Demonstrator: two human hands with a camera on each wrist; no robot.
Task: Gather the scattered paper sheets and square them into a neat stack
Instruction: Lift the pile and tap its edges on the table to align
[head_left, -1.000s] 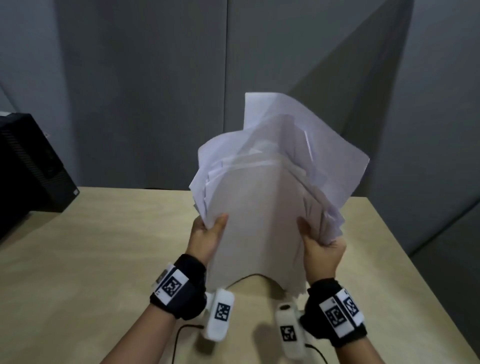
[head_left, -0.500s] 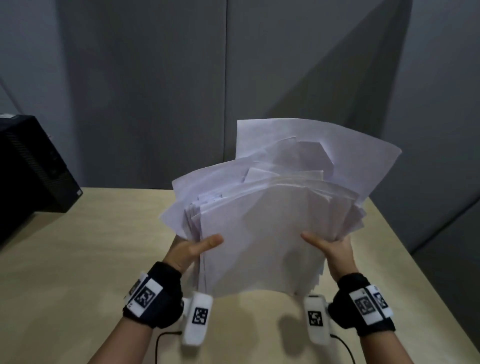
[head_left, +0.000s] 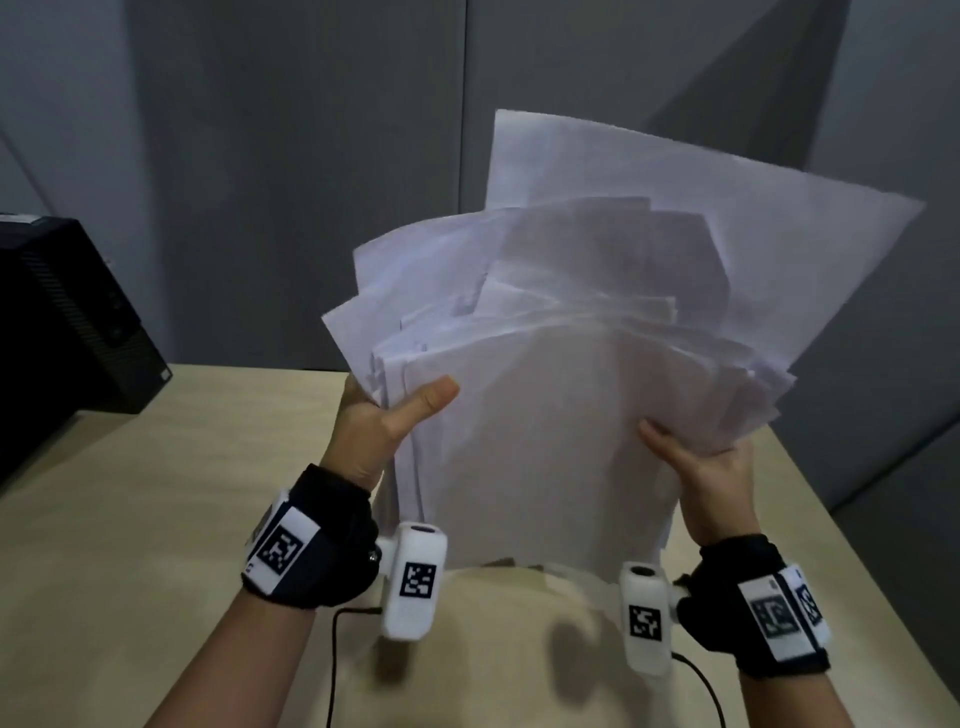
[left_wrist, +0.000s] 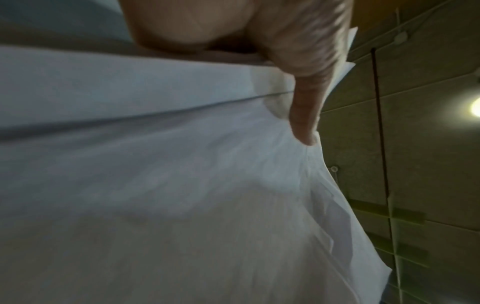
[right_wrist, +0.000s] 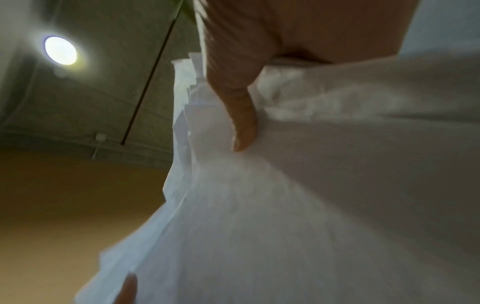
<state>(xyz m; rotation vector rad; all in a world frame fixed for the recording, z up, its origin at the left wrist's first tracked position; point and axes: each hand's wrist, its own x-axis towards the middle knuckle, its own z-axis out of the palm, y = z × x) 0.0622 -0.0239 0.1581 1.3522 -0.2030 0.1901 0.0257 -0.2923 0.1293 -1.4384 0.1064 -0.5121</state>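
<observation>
A loose bundle of several white paper sheets (head_left: 561, 415) stands nearly upright above the table, its edges fanned and uneven, with one large sheet sticking up at the back right. My left hand (head_left: 384, 421) grips the bundle's left edge, thumb across the front sheet. My right hand (head_left: 696, 457) grips the right edge, thumb on the front. In the left wrist view the thumb (left_wrist: 303, 115) presses on the paper sheets (left_wrist: 182, 185). The right wrist view shows a thumb (right_wrist: 241, 123) on the paper sheets (right_wrist: 311, 185). The other fingers lie hidden behind the sheets.
A light wooden table (head_left: 130, 509) lies below the hands. A black box-like device (head_left: 62, 322) stands at its far left. Grey wall panels rise behind the table. The table's right edge (head_left: 852, 551) runs close to my right wrist.
The bundle has risen and tilted more upright, and the back sheet now sticks up higher. Both hands have lifted with it and keep their hold on its two sides.
</observation>
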